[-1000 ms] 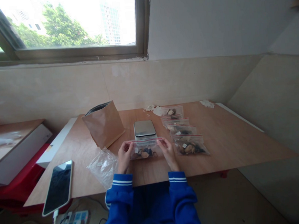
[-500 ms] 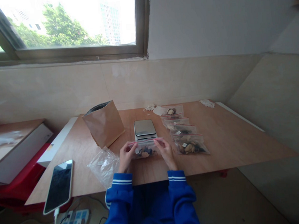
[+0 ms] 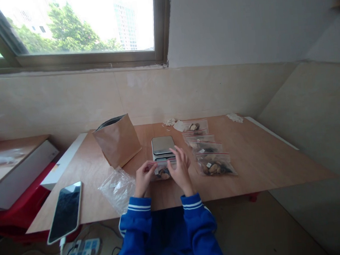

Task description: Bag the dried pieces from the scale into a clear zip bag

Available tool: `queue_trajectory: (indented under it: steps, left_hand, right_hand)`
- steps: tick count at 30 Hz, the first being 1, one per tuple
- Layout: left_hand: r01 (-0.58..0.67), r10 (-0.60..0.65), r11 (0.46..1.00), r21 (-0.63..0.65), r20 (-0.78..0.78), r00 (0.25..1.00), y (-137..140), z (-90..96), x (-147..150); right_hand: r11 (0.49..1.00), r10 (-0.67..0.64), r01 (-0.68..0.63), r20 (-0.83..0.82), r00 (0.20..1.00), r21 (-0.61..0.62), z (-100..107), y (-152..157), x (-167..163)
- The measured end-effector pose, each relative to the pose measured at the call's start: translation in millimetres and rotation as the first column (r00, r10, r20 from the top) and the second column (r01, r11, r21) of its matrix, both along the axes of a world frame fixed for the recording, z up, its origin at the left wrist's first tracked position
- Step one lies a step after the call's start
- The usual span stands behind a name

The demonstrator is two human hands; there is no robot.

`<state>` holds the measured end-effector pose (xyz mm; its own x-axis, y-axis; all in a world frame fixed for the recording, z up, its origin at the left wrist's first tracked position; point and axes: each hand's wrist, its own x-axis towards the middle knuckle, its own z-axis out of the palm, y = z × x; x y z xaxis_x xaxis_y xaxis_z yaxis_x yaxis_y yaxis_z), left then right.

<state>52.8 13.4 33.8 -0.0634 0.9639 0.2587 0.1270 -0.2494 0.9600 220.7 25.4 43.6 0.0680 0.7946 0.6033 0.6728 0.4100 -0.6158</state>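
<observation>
Both hands at the near edge of the brown plywood counter (image 3: 264, 163), mid-width; between them a small clear zip bag with a red seal strip and dark and tan pieces inside (image 3: 161, 171), sitting just in front of the small digital scale with a steel platform (image 3: 162, 147); left hand (image 3: 143, 178) pinches the bag's left top corner, grip narrow and closed on the seal; right hand (image 3: 179, 169) covers the bag's right side, fingers spread and raised, thumb side against the bag; cannot tell if it actually clamps the plastic.

Right of the scale, a row of filled clear zip bags with red strips (image 3: 207, 150) runs from the far edge toward the near edge, overlapping; nearest one lies just beside the right hand, apart from it; crumpled white paper scraps (image 3: 234, 117) along the far edge; open brown kraft paper pouch (image 3: 117, 140) stands tilted toward the far left corner; pile of empty clear plastic bags (image 3: 117, 186) near the left hand at the near edge; black smartphone with pale frame (image 3: 66, 212) overhangs the near left corner, cable hanging down.
</observation>
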Motion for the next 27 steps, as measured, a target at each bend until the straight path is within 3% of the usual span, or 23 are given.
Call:
queue_trajectory:
  steps: [3,7,13,27]
  left_hand:
    - [0.012,-0.012,1.0,0.017,-0.034,0.999,-2,4.2,1]
    - [0.009,-0.006,0.999,0.034,-0.067,0.998,-4,5.3,1]
    - [0.021,-0.02,0.999,0.029,-0.061,0.998,-3,2.9,1]
    - [-0.101,0.104,0.994,0.049,-0.069,0.992,-6,3.4,13]
  right_hand:
    - [0.99,0.137,-0.131,0.156,0.978,-0.052,9,-7,-20]
    - [0.976,0.196,-0.181,0.135,0.971,-0.119,9,-8,-26]
    - [0.974,0.182,-0.157,0.154,0.971,-0.161,8,-7,-16]
    - [0.991,0.106,-0.088,0.188,0.976,-0.101,2,-7,-22]
